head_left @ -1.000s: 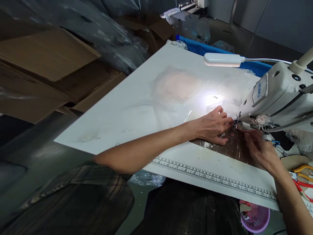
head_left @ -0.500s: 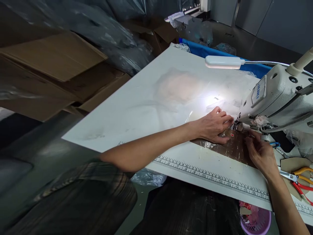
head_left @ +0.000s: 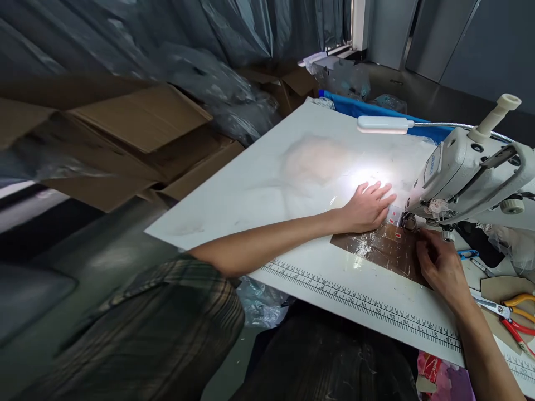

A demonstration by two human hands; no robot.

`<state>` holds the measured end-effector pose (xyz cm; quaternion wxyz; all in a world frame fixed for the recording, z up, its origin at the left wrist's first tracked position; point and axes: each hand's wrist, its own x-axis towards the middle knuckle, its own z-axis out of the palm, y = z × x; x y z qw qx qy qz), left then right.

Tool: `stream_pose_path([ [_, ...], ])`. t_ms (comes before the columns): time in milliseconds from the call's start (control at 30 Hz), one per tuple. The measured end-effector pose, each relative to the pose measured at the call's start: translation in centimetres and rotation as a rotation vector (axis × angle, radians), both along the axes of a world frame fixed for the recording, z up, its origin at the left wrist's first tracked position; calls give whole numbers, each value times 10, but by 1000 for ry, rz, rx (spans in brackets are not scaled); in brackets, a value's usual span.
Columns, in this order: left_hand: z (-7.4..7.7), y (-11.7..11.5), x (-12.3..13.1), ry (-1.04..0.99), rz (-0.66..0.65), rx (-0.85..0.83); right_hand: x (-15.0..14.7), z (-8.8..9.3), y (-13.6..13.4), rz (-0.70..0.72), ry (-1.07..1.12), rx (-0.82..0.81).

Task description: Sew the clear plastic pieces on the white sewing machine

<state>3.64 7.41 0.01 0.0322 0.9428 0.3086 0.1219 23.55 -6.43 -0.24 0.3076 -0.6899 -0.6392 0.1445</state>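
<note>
1 red-marked strip (head_left: 393,215) is lying inward of the table's (head_left: 242,206) ruled edge, between the nearer left grip (head_left: 366,209), resting open and flat, and the curled right grip (head_left: 443,264), its hold unclear.

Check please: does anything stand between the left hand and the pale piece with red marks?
Nothing visible does: the pale piece lies right beside the left hand. A metal presser foot stands beyond it.
</note>
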Motion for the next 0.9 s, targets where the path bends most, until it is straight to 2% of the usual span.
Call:
stream_pose_path([
  [100, 9, 21, 6, 114, -82, -45, -3, -1, -1, 13, -42, 59],
  [200, 21, 48, 12, 174, -147, -162, -2, -3, -2, 29, -80, 86],
  [333, 34, 77, 10, 105, -206, -326, 1, -7, -3, 26, -94, 74],
  [400, 40, 84, 1, -15, -200, -395, 2, -9, -3, 22, -94, 70],
  [500, 49, 88, -21, -259, -100, -448, 3, -11, -2, 11, -100, 81],
  [567, 55, 88, -42, -345, -15, -435, 4, -13, -2, 29, -104, 88],
  [767, 73, 80, -107, -343, 210, -319, 9, -23, -2, 54, -148, 101],
  [900, 69, 72, -127, -232, 364, -322, 12, -29, 1, 70, -167, 117],
])
